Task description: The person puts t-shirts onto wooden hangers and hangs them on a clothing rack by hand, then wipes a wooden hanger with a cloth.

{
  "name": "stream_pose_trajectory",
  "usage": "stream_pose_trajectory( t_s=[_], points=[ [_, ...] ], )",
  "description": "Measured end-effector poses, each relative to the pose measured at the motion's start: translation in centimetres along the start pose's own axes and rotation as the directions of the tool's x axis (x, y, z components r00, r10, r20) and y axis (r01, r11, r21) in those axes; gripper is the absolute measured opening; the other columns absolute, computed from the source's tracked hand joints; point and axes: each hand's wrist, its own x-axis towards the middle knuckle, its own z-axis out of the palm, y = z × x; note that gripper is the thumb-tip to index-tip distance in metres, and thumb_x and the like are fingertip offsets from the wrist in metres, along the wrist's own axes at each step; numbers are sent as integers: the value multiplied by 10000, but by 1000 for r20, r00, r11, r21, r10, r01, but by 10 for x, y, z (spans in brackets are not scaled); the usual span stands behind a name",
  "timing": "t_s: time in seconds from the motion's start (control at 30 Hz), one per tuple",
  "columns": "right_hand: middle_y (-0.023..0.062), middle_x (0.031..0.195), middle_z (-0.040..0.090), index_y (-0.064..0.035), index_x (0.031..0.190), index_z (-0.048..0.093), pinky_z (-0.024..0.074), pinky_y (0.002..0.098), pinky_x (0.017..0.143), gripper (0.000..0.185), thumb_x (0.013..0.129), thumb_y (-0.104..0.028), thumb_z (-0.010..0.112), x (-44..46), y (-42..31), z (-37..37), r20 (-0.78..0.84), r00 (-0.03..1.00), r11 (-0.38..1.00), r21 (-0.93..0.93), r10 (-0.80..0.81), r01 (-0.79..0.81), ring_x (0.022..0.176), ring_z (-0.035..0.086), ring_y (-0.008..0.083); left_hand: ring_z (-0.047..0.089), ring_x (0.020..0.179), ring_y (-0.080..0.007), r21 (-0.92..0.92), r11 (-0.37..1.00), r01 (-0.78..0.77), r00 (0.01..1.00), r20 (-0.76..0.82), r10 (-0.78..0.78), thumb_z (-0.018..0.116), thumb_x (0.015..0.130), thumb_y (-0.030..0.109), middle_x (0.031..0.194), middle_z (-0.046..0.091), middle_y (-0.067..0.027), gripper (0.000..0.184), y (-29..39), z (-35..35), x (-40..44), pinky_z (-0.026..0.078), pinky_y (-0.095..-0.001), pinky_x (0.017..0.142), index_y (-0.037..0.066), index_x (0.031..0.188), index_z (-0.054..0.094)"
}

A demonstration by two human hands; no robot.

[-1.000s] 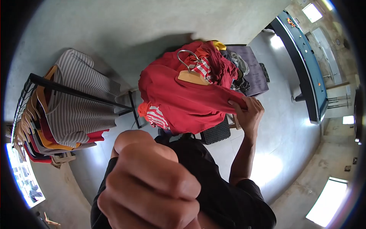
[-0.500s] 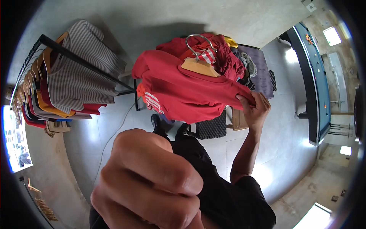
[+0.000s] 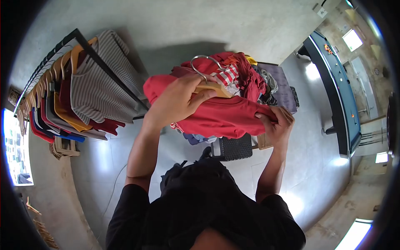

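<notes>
You have the red garment up in front of you, just above the centre of your view toward 12 o'clock, with both hands on it or its hanger. It is a plain, warm red, with no print visible on the side facing you. The cloth looks soft and matte, bunching into a rounded lump at its 10 o'clock end, falling in loose, shallow folds through the middle and drawing out toward 3 o'clock.

Your left hand grips the wooden hanger, thumb laid along its near face; the pale wood sits at the garment's upper edge, and its metal hook curves up toward 12 o'clock. Your right hand pinches the cloth at the garment's 3 o'clock end between thumb and fingers; that part may be a sleeve, but the folds make it hard to say.

Beyond the garment, at 1 o'clock, lies a clothes pile in darker red, with a red-and-white striped cloth on it, beside a purplish table. A black woven stool stands below at 5 o'clock. At 10 o'clock, a clothes rack carries a grey striped shirt.
</notes>
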Motion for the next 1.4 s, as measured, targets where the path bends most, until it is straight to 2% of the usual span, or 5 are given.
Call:
stream_pose_trajectory(
  t_s=[0.4,0.5,0.73,1.07,1.4],
  points=[
    [112,759,661,47,875,672,473,326,609,111,839,-52,708,-25,-116,24,7,1000,995,92,29,-29,645,614,235,526,490,-264,357,927,112,990,-118,-75,633,936,228,614,542,-216,315,-21,-90,-120,386,-347,498,-48,823,530],
    [123,838,675,40,924,675,495,350,697,196,806,-101,741,-28,-124,16,175,978,927,372,-113,40,743,643,268,585,515,-256,232,958,167,983,-113,-144,631,937,225,640,595,-196,321,-20,-116,-137,417,-343,507,-42,798,520],
    [151,1139,631,-21,1186,595,498,410,891,557,731,-261,810,2,-161,52,177,936,952,91,-304,292,1049,609,339,596,529,-222,133,980,151,988,-59,-145,625,938,195,652,629,-152,264,7,-131,-154,441,-316,521,-28,825,542],
    [134,672,560,-25,923,577,446,418,549,333,786,-247,783,1,-145,113,193,896,906,235,-400,354,624,599,334,596,738,-216,87,993,82,995,-63,-77,622,934,174,861,655,-148,222,24,-138,-144,501,-306,686,-32,1014,602],
    [170,798,655,-3,1080,631,484,388,573,419,824,-312,752,36,-105,50,204,955,974,107,-217,198,628,627,336,645,774,-310,130,943,306,950,-98,-295,601,935,165,833,660,-183,220,2,-153,-163,497,-342,724,-28,1032,643]
  ],
)
